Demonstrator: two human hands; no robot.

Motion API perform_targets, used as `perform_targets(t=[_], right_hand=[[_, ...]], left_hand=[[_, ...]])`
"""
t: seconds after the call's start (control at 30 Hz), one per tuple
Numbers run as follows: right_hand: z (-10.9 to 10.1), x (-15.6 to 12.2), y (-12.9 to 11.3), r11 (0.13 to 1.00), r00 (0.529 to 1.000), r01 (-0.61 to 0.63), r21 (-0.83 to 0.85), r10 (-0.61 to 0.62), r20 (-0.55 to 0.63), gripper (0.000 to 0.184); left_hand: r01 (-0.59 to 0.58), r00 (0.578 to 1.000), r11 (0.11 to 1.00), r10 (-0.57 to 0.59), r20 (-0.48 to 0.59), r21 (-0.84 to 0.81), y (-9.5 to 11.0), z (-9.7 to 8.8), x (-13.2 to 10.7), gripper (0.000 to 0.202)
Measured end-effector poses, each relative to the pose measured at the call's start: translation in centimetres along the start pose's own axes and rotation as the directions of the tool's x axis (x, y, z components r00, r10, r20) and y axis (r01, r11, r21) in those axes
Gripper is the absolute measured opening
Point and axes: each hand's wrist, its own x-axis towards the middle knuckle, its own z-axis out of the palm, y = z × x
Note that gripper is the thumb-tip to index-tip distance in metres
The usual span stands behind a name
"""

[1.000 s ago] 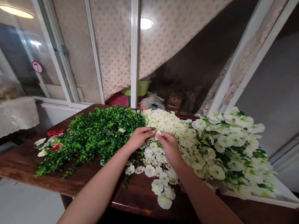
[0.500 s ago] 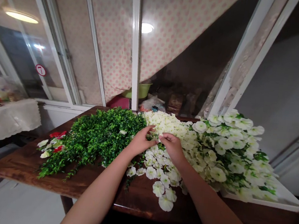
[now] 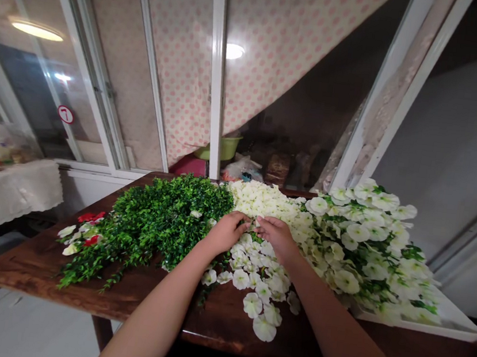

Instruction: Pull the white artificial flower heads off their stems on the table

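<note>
Left hand (image 3: 226,233) and right hand (image 3: 277,238) are down in the fake white petunias (image 3: 252,305), fingers curled close, can't tell if they're gripping anything. Looks like they're spread beside the boxwood garland (image 3: 163,221) on the wooden table (image 3: 36,269) to keep them untangled.

My L hand (image 3: 227,233) & R hand (image 3: 277,238) have slid lower vs. b4, onto white trumpet-shaped artificial blooms (image 3: 250,255), nearly meeting.

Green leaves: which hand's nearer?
Left. The left hand is right at the edge of the green leaves; the right hand is farther away, on the far side of the left hand, over the white flowers.
</note>
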Motion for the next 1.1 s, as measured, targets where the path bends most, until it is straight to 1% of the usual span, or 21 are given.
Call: perform_targets(t=[0.1,0.23,0.3,0.4,0.57,0.67,0.8,0.93,1.0,1.1], right_hand=[[-0.1,0.0,-0.1,1.0,0.999,-0.024,0.016,0.024,-0.025,0.035],[0.0,-0.1,-0.3,0.998,0.997,-0.066,0.023,0.065,0.044,0.036],[0.2,-0.2,-0.4,0.997,0.995,-0.076,0.021,0.075,0.063,0.037],[0.3,-0.3,-0.3,0.997,0.994,-0.073,0.03,0.071,0.078,0.038],[0.1,-0.3,0.0,0.997,0.99,-0.063,0.055,0.055,0.127,0.038],[0.0,-0.3,0.0,0.995,0.986,-0.065,0.08,0.052,0.16,0.037],[-0.2,-0.5,-0.4,0.984,0.976,-0.082,0.161,0.047,0.214,0.032],[-0.1,-0.6,-0.5,0.976,0.969,-0.068,0.206,0.015,0.248,0.025],[0.1,-0.6,-0.5,0.98,0.966,-0.044,0.196,-0.008,0.258,0.023],[0.5,-0.9,-0.6,0.982,0.961,-0.007,0.187,-0.046,0.274,0.022]], left_hand=[[0.089,0.996,0.99,-0.091,-0.016,-0.107,0.0,0.2,0.0,0.019],[0.205,0.979,0.938,-0.2,0.049,-0.279,-0.5,0.9,0.0,0.022],[0.247,0.969,0.909,-0.23,0.09,-0.337,-0.7,1.2,0.1,0.026],[0.259,0.965,0.902,-0.23,0.123,-0.346,-0.6,1.2,0.1,0.029],[0.238,0.97,0.925,-0.214,0.112,-0.296,-0.1,0.7,0.0,0.032],[0.265,0.962,0.91,-0.227,0.152,-0.319,-0.4,0.7,0.1,0.035],[0.317,0.947,0.841,-0.252,0.2,-0.439,-1.1,0.5,0.3,0.034],[0.315,0.949,0.764,-0.231,0.216,-0.564,-1.4,0.2,0.6,0.034],[0.34,0.939,0.708,-0.226,0.258,-0.619,-1.2,0.1,0.6,0.035],[0.405,0.912,0.628,-0.22,0.347,-0.665,-0.8,0.1,0.5,0.037]])
